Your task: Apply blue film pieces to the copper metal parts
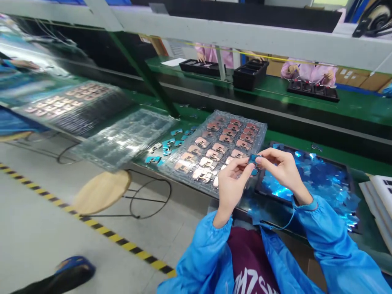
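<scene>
In front of my chest, my left hand and my right hand pinch one small blue-filmed metal plate between thumbs and fingertips. Parts of the plate are hidden by the fingers. Below and left of it, a transparent plastic tray holds rows of copper-coloured metal plates. Several loose blue-filmed plates lie along the tray's left side. Beneath my right wrist stands a black tray heaped with peeled blue film pieces.
An empty-looking transparent tray juts over the bench edge at left, beside a stack of filled trays. A wooden stool is below. White stacked items stand far right. Across the bench, people in pink sleeves work at black trays.
</scene>
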Motion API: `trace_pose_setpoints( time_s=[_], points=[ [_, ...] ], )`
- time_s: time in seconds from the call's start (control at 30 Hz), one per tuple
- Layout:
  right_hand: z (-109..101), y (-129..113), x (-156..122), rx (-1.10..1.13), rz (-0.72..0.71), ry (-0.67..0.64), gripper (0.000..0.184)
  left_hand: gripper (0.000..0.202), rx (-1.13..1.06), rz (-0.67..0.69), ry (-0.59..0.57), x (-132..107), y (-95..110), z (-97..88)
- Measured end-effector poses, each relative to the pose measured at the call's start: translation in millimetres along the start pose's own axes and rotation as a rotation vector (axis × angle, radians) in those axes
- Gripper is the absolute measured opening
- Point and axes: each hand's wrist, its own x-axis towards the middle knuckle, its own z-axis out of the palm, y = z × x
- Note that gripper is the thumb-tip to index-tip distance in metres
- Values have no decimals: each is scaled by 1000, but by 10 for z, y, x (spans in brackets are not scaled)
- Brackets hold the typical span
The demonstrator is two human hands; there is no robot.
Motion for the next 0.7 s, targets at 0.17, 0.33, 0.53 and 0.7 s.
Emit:
trace_pose_setpoints(
  time_s=[0.17, 0.33, 0.53, 0.7],
  points=[
    [67, 69, 10, -114, -82, -11, 37, 20, 7, -1, 43, 8, -76, -30],
    [88, 146, -12, -427, -353, 107, 17, 26, -28, -53, 93, 17, -184, 9],
    [74, 289, -79, -625, -499, 233, 16, 35, -133, -167, -17, -14, -184, -1],
    [-43, 273, -161, -859, -674, 113, 22, 42, -331, -290, -20, 10, -237, -16]
  ],
)
